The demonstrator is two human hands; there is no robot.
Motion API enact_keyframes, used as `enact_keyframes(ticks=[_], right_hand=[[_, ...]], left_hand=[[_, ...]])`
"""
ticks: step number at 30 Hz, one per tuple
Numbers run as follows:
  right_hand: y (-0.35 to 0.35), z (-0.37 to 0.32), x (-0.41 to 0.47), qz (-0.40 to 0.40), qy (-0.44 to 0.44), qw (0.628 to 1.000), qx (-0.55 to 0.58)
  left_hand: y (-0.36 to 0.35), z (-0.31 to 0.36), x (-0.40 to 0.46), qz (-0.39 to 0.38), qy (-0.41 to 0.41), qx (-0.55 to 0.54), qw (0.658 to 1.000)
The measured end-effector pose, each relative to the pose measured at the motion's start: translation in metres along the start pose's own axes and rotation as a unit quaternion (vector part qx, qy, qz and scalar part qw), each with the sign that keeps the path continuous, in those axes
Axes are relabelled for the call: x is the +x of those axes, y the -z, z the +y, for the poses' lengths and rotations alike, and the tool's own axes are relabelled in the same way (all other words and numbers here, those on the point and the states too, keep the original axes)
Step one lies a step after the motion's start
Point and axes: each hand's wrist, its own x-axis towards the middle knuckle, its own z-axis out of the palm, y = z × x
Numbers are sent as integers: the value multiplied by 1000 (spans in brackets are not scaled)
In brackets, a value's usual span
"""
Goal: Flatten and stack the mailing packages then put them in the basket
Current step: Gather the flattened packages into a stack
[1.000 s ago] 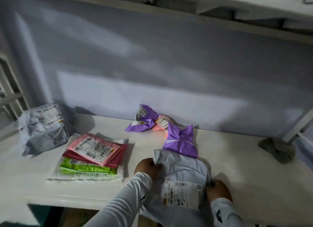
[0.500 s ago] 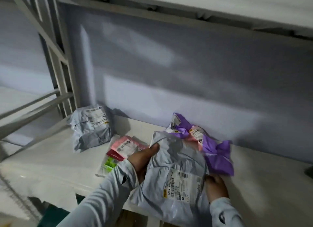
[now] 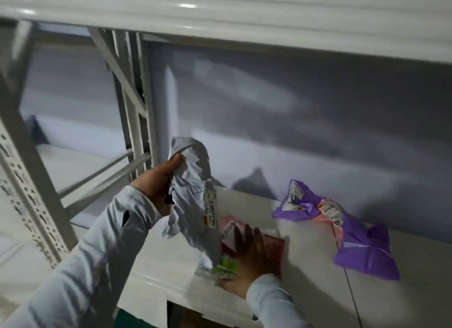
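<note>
One view only, from the head camera. The left hand (image 3: 156,181) grips a grey mailing bag (image 3: 193,200) by its upper end, fingers curled round the crumpled plastic, and holds it up above the white shelf (image 3: 305,254), so that it hangs down over the near edge of the stack (image 3: 274,244). The bag looks creased rather than properly flat. The right hand (image 3: 252,256) lies palm down on the stack with its fingers straight, pressing the pink, red and green packages against the shelf.

To the right, well apart from the stack, a purple bag (image 3: 367,252) and a smaller purple bag (image 3: 293,205) with a pink one between them lie crumpled and not yet flattened.

As a judgement, the task is roughly midway: a few packages are stacked, the grey one seems about to join them, at least three remain to smooth out, and no basket is in view, so the final transfer is still to come.
</note>
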Motion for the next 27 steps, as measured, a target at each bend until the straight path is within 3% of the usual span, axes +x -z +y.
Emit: enact_keyframes(ticks=[1,3,10,14,18,21,24,27], right_hand=[[1,-5,5,-57,-13,998,0],[3,-10,11,-94,-31,995,-2],[-6,-12,22,-102,-34,992,-58],[2,-20,24,-120,-113,986,-28],[17,-11,20,-20,-83,996,27],[35,21,17,42,-87,981,166],[53,56,9,120,-145,919,346],[73,93,-7,234,-222,858,399]], left_hand=[[6,3,3,2,3,-4,1000],[17,8,9,14,3,-11,1000],[33,17,20,24,9,3,1000],[31,19,23,11,1,0,1000],[27,17,25,-13,-9,17,1000],[24,14,22,-16,-11,24,1000],[19,7,22,-5,-12,29,1000],[-4,-14,27,-20,34,23,999]])
